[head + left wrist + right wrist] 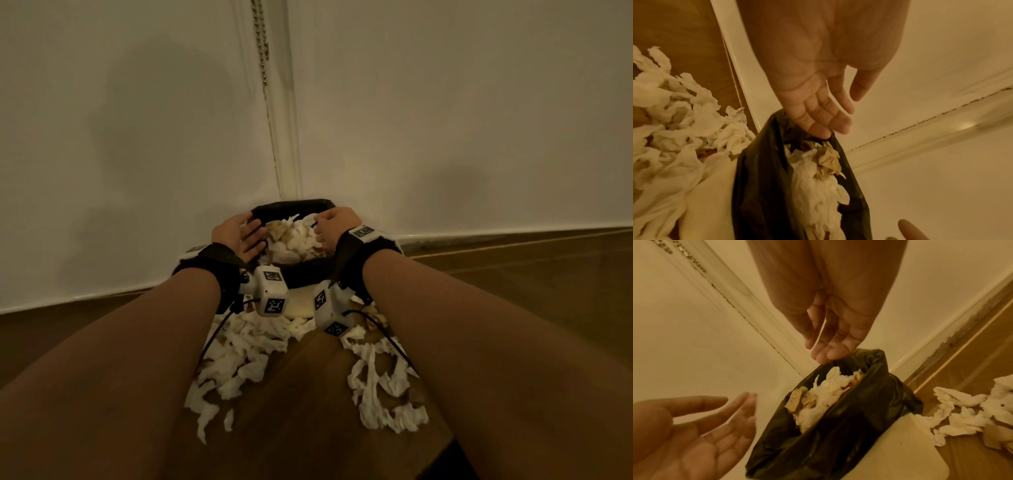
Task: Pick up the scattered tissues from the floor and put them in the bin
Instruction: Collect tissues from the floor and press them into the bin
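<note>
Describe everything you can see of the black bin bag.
The black bin bag is thin, crinkled plastic lining a pale bin by the wall. Its mouth is open and stuffed with white and brownish tissues. The left hand and right hand each touch its rim with their fingertips.

Bin (301, 274): pale body, black liner (859, 426), upright in the room corner at centre frame, filled with crumpled white and tan tissues (294, 240). Further torn white tissues (239, 356) lie scattered on the wood floor in the lower centre, in two clusters.
</note>
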### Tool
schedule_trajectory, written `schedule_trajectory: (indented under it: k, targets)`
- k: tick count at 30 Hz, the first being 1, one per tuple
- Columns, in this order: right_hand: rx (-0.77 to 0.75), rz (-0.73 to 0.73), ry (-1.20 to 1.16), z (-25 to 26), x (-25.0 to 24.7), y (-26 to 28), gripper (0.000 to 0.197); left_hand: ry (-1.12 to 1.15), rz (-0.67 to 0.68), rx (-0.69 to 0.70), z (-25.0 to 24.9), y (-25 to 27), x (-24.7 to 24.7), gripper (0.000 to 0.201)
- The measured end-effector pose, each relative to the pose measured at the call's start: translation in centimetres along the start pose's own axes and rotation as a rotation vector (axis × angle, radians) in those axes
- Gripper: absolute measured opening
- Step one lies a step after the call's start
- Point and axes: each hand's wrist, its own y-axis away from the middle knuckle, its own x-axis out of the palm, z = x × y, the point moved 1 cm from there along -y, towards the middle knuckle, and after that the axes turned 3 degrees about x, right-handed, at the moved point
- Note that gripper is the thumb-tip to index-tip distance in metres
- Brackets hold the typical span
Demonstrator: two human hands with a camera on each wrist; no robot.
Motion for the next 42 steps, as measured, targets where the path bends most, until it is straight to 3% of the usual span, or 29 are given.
schedule_trajectory:
  k: [3,6,10,15,18,21,23,27,32,42]
  targets:
    - [-0.032,-0.015,0.065,0.6,1.7,0.6,0.032,0.012,-0.102,0.099,-0.4,-0.2,-2.3,0.017]
    - [-0.084,-0.028,0.134,1.6,4.2,1.7,0.042,-0.024,-0.220,0.157,-0.4,-0.7,-6.3,0.025]
    - [-0.144,0.045,0.140,2.3,9.0,3.0,0.039,-0.230,-0.365,0.204,-0.4,-0.5,-13.6,0.036]
    - [-0.148,0.138,0.178,1.8,14.9,4.4,0.038,-0.354,-0.494,0.234,1.5,0.3,-22.6,0.026]
    - [-0.184,0.199,0.291,1.1,18.0,5.4,0.037,-0.592,-0.469,0.178,4.0,1.0,-26.7,0.024]
    - [-0.240,0.288,0.394,0.1,21.1,6.4,0.035,-1.161,-0.362,0.073,6.9,1.4,-29.0,0.026]
    - [-0.270,0.356,0.467,-0.6,22.8,6.8,0.036,-1.365,-0.255,-0.021,9.8,1.5,-30.0,0.034]
    - [-0.258,0.433,0.545,-2.3,25.4,7.0,0.037,-1.331,-0.280,-0.226,16.2,2.5,-31.8,0.056]
    - [-0.250,0.463,0.574,-3.7,27.7,7.0,0.036,-1.359,-0.348,-0.157,18.3,1.4,-32.6,0.089]
    - [-0.301,0.511,0.654,-4.5,31.4,7.4,0.033,-1.621,-0.089,-0.049,15.7,-2.5,-35.6,0.100]
